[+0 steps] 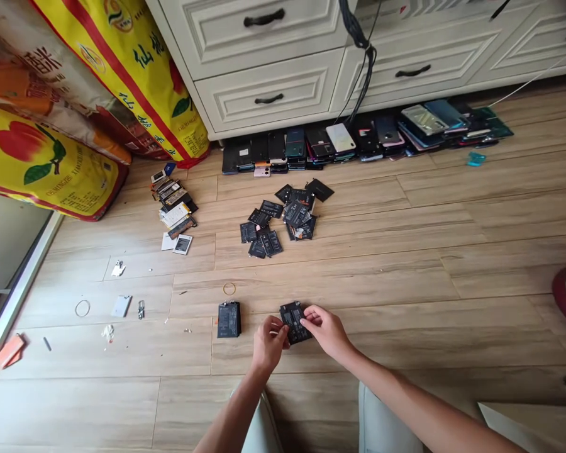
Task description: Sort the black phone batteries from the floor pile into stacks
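As arms (405, 396) converge, both hands (270, 343) (325, 330) pinch a black phone battery (295, 322).

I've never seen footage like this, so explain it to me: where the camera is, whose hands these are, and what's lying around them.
This picture comes from a camera worn on a person's head, looking forward and down at their own bare hands. The left hand and right hand are both gripping a black phone battery. Another black battery lies on the wood-look floor just beside them. Farther ahead are a loose pile of black batteries and a heap of smaller cards and packets. A row of used smartphones lines the base of the white drawers. Large yellow sacks lean at the left.
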The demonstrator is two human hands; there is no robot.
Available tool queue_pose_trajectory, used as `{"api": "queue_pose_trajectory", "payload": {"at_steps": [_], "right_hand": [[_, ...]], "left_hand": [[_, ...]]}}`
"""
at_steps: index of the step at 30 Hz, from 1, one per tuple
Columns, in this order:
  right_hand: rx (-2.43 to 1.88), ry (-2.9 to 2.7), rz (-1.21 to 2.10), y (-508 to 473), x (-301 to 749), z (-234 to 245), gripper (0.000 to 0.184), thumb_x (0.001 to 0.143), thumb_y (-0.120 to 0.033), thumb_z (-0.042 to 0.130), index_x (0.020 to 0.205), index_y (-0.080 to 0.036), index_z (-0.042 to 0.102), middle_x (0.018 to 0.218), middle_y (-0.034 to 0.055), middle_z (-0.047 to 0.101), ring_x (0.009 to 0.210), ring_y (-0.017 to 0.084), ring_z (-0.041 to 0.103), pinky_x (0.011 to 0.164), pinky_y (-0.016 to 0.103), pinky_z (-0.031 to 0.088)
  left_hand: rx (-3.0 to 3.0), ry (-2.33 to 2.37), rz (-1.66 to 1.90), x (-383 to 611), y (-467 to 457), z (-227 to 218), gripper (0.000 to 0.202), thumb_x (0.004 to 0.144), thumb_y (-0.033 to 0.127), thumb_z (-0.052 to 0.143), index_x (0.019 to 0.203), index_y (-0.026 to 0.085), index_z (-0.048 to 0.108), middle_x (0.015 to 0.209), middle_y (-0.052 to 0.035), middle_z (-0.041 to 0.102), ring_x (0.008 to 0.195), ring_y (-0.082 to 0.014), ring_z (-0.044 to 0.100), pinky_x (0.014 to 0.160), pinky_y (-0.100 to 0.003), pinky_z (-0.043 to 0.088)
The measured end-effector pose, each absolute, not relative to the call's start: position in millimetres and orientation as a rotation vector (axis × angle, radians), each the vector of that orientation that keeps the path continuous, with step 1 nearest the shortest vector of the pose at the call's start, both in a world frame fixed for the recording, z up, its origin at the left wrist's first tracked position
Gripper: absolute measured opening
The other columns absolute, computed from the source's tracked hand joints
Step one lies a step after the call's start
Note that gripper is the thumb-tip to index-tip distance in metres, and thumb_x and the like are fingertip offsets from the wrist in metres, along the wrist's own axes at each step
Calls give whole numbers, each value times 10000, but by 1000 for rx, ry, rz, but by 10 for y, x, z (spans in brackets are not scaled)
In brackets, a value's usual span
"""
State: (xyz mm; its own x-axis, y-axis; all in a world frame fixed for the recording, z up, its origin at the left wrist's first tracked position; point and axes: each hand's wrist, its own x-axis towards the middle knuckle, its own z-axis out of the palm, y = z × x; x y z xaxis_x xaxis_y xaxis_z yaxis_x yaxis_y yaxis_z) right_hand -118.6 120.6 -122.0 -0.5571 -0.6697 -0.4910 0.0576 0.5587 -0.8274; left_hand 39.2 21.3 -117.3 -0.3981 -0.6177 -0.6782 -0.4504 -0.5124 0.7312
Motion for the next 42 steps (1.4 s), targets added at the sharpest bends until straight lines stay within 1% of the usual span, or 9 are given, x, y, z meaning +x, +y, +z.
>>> {"api": "queue_pose_trajectory", "payload": {"at_steps": [8, 12, 16, 23, 26, 29, 32, 36, 42], "right_hand": [[-419, 1850, -1024, 1208, -1261, -1308, 238, 737, -442, 710, 779, -219, 638, 729, 27, 683, 682, 206, 635, 635, 321, 512], [-353, 1806, -977, 1206, -1309, -1315, 389, 737, -578, 749, 732, -221, 595, 643, -8, 604, 594, 169, 558, 558, 287, 445], [-375, 1925, -1031, 991, -1676, -1283, 471, 858, -695, 610, 807, -226, 604, 710, 20, 643, 640, 191, 586, 602, 310, 463], [-995, 2475, -867, -277, -2775, -1221, 336, 895, -408, 640, 1142, -180, 650, 1066, 142, 679, 974, 293, 633, 893, 425, 518], [-1470, 2496, -519, -771, -3029, -1063, 476, 915, -210, 609, 1390, -183, 608, 1325, 183, 592, 1206, 345, 526, 1006, 456, 456], [-1778, 2367, -144, -1046, -3159, -886, 650, 839, -92, 659, 1446, -317, 604, 1515, 133, 458, 1281, 376, 430, 1000, 493, 404], [-1887, 2317, 83, -1141, -3224, -782, 554, 823, -97, 686, 1320, -343, 691, 1510, 115, 453, 1284, 386, 384, 989, 520, 354], [-2021, 2285, 179, -1155, -3260, -740, 462, 887, -97, 571, 1269, -316, 710, 1455, 128, 496, 1264, 368, 377, 963, 501, 328], [-2086, 2242, 291, -1141, -3273, -791, 590, 869, -97, 534, 1392, -351, 638, 1440, 138, 531, 1241, 370, 412, 962, 531, 340]], "left_hand": [[1648, -1454, -2099, 389, 199, -1224, 607, 632, 738, 813, 761, 193, 579, 690, 8, 592, 541, -163, 648, 490, -309, 600], [1718, -1475, -2116, 404, 160, -1230, 641, 623, 783, 788, 737, 185, 587, 669, -5, 600, 567, -176, 653, 477, -285, 567], [1808, -1357, -2087, 443, 124, -1192, 668, 677, 840, 690, 727, 181, 592, 655, -25, 620, 540, -142, 590, 465, -242, 487], [1795, -1287, -1969, 509, 107, -1078, 573, 733, 745, 703, 694, 188, 575, 586, -16, 591, 521, -119, 507, 493, -233, 410], [1785, -1304, -1925, 521, 110, -1015, 545, 768, 712, 698, 708, 182, 592, 611, -25, 602, 554, -128, 531, 525, -240, 430], [1776, -1302, -1914, 550, 107, -951, 533, 781, 700, 700, 720, 180, 602, 623, -28, 607, 568, -135, 543, 539, -244, 439], [1770, -1301, -1900, 626, 103, -927, 526, 794, 696, 691, 725, 182, 603, 627, -29, 609, 572, -138, 549, 549, -248, 445], [1806, -1301, -1873, 755, 133, -959, 526, 785, 698, 689, 717, 184, 602, 621, -31, 610, 562, -143, 551, 542, -253, 437], [1800, -1303, -1877, 720, 174, -915, 503, 787, 677, 673, 713, 186, 586, 613, -24, 589, 559, -139, 532, 544, -254, 424]]}}
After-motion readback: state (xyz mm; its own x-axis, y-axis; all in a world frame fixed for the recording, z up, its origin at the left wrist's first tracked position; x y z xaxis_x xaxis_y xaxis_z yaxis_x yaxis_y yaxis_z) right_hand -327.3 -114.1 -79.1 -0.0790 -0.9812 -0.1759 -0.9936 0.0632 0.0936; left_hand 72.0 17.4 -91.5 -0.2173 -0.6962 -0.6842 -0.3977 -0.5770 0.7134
